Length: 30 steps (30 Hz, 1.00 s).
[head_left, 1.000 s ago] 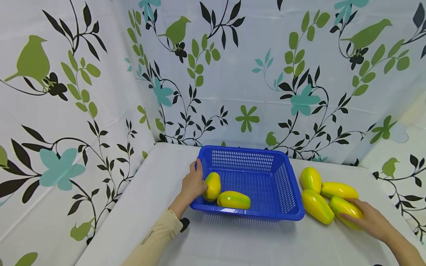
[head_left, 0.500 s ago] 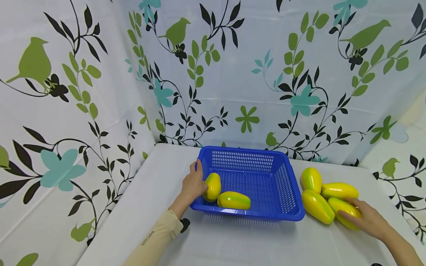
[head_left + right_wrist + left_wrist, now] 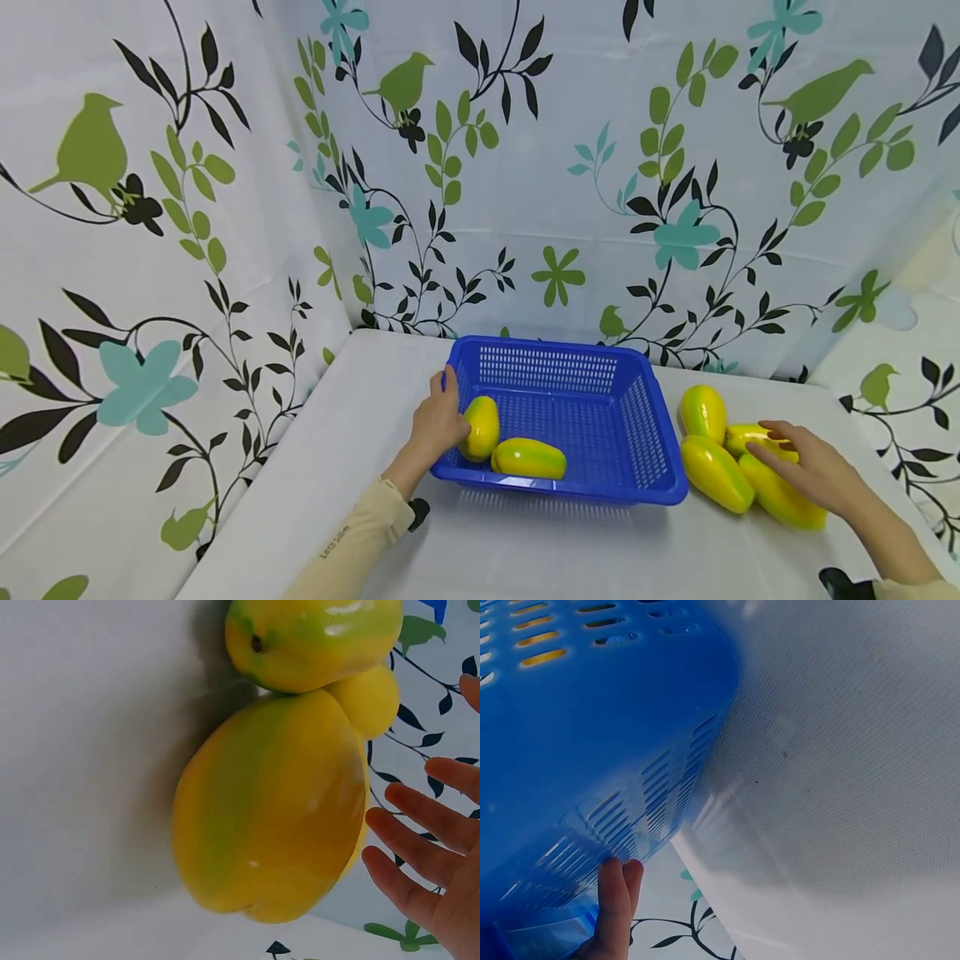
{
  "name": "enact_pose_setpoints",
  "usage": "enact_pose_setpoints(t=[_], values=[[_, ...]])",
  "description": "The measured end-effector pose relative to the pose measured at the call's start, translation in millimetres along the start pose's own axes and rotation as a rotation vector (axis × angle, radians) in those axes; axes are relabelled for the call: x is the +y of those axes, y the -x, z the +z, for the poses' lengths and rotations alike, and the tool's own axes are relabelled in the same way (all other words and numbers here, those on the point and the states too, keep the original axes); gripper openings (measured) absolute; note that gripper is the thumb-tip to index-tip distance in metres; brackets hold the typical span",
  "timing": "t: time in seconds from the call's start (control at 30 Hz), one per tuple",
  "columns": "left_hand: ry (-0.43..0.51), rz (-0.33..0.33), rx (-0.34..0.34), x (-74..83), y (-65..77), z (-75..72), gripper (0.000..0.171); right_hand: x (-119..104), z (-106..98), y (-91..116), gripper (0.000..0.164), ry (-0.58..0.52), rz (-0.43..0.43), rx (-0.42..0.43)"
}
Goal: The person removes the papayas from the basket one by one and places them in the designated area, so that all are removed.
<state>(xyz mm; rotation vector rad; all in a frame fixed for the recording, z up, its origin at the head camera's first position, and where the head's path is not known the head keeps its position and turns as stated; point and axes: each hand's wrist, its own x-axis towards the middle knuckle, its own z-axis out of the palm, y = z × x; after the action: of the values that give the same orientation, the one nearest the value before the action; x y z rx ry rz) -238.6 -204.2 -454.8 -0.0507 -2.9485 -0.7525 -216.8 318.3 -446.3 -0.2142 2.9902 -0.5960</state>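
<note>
A blue plastic basket (image 3: 570, 493) stands on the white table, with two yellow-green mangoes at its left front: one upright mango (image 3: 482, 427) and one lying mango (image 3: 528, 458). My left hand (image 3: 437, 425) grips the basket's left rim; in the left wrist view its fingers (image 3: 615, 900) lie against the slotted outer wall. Several more mangoes are clustered right of the basket. Over them hovers my right hand (image 3: 813, 467), fingers extended, partly hiding the back right mango (image 3: 742, 435). In the right wrist view the spread fingers (image 3: 420, 851) are apart from the large near mango (image 3: 270, 814).
Another mango (image 3: 716, 473) lies close to the basket's right wall, with one mango (image 3: 702, 412) behind it. A patterned curtain (image 3: 555, 167) hangs behind the table and along both sides. White tabletop (image 3: 570, 558) extends in front of the basket.
My right hand has come off the near right mango and moved up and back over the cluster. That mango has shifted slightly. The left hand keeps its grip on the basket rim.
</note>
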Motion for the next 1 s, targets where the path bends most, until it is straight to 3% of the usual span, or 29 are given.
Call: enact_pose_setpoints(t=[0.33,0.7,1.0], values=[[0.010,-0.015,-0.009,-1.9,-0.9,1.4,0.095,-37.7,-3.0,-9.7,0.068,-0.045,-0.097,0.031],[0.010,-0.022,-0.013,0.7,-1.2,0.4,0.094,-77.4,-3.5,-18.0,0.078,-0.062,-0.106,-0.020],[-0.002,-0.009,-0.004,-0.5,-1.0,1.2,0.094,-105.1,-1.2,-31.0,0.079,-0.066,-0.176,-0.006]])
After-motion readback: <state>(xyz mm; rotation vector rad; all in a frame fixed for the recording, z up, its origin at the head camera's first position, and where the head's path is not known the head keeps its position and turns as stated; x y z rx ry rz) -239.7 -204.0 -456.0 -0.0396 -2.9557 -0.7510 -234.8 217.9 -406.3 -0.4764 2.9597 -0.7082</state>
